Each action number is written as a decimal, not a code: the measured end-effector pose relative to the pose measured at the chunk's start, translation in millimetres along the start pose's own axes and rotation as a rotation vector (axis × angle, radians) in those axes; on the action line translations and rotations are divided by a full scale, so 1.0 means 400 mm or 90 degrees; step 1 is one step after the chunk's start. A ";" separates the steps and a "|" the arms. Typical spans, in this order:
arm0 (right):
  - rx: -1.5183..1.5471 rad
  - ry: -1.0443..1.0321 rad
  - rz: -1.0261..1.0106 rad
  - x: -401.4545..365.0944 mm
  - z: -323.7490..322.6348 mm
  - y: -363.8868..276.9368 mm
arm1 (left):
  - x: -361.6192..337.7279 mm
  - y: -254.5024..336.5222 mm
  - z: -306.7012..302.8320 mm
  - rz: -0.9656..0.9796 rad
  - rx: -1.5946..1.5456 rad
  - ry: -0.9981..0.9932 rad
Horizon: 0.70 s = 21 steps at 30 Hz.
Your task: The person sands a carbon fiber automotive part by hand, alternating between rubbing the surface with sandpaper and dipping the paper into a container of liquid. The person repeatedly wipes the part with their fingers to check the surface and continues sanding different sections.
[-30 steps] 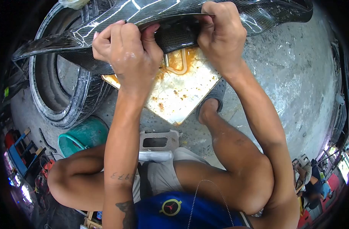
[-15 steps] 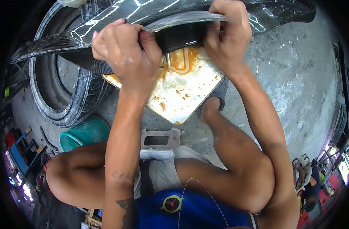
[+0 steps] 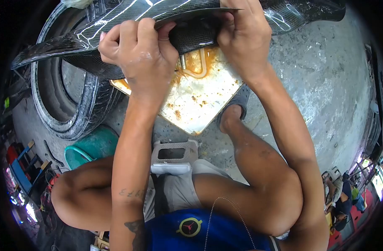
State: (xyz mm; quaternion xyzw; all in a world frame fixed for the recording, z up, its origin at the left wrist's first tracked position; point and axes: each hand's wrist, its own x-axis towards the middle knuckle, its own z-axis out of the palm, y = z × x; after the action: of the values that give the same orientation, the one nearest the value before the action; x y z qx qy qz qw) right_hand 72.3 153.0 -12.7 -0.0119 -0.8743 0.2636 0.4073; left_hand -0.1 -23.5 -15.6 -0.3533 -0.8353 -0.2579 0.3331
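Observation:
A glossy black carbon-fibre panel (image 3: 195,35), long and curved, stretches across the top of the head view. My left hand (image 3: 141,56) is closed around its near edge, left of the middle, with the fingers curled over and the thumb beneath. Farther right, my right hand (image 3: 248,48) pinches the same edge, its upper fingers cut off by the frame. Between the two hands the lip shows as a thin dark curve. Below the panel is a white, rust-stained square plate (image 3: 195,106) with a bent tube on it.
A dusty tyre (image 3: 84,111) lies under the panel's left end, beside a green bucket (image 3: 101,142). A grey block with a rectangular opening (image 3: 191,152) sits between my legs. My sandalled foot (image 3: 233,115) rests by the plate. Other people (image 3: 340,201) appear at far right.
The lip between my hands has tilted: its pale, shiny face no longer shows, only a thin dark edge. Both hands have turned slightly with it and kept their grip.

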 end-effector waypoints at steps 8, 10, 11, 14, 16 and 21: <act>0.052 0.032 -0.020 -0.010 -0.003 0.051 | -0.022 -0.008 -0.019 -0.029 -0.021 -0.036; 0.067 0.048 -0.027 -0.010 -0.010 0.033 | -0.021 -0.004 -0.021 -0.010 -0.047 -0.018; 0.062 0.020 -0.004 -0.011 -0.016 0.023 | -0.020 0.001 -0.026 -0.011 -0.042 -0.028; 0.050 -0.025 0.020 -0.003 -0.027 0.009 | -0.021 0.005 -0.025 -0.006 -0.047 -0.037; 0.047 -0.025 0.019 -0.001 -0.024 0.007 | -0.019 0.005 -0.022 -0.006 -0.042 -0.037; 0.019 -0.023 0.032 -0.004 -0.012 0.008 | -0.003 0.017 -0.026 -0.022 -0.027 -0.078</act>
State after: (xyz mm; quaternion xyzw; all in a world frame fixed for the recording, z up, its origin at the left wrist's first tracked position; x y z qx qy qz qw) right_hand 76.2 157.6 -12.7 -0.0232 -0.8767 0.2874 0.3850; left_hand 9.6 -27.0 -8.5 -0.3608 -0.8543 -0.2596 0.2693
